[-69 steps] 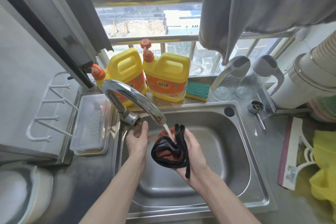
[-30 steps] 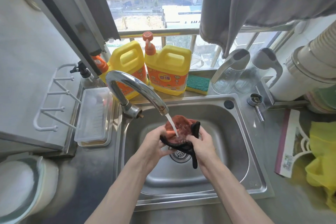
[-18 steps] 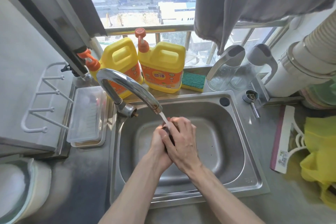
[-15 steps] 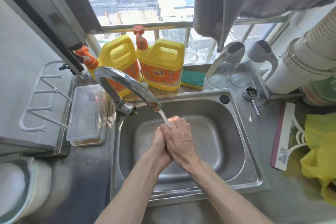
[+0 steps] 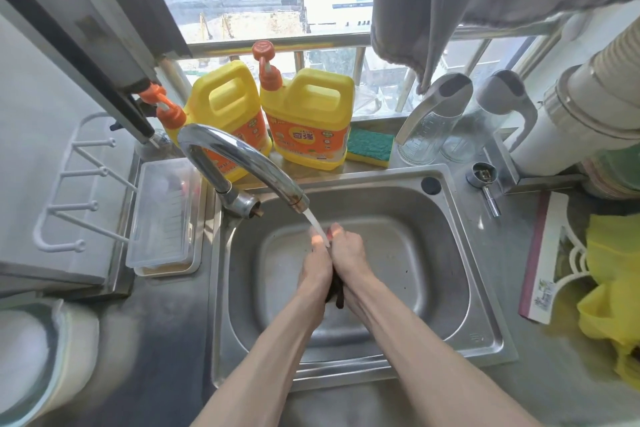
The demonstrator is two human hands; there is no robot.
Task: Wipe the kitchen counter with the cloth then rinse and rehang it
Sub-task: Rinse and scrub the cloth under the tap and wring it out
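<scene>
Black cloth (image 5: 337, 292), left hand (image 5: 316, 265), right hand (image 5: 349, 253) seemingly clasping

Your left hand (image 5: 313, 267) and right hand (image 5: 348, 253) grip the cloth (image 5: 336, 291) between them in the sink (image 5: 485, 288), under the faucet (image 5: 239, 159). The jugs (image 5: 308, 121) and sponge (image 5: 370, 147) stand behind the sink, and the box (image 5: 162, 218) lies to its left.

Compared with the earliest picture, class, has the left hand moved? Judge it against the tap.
Yes. The left hand has left the base of the tap and moved right, under the spout, where it and the right hand squeeze the cloth.
</scene>
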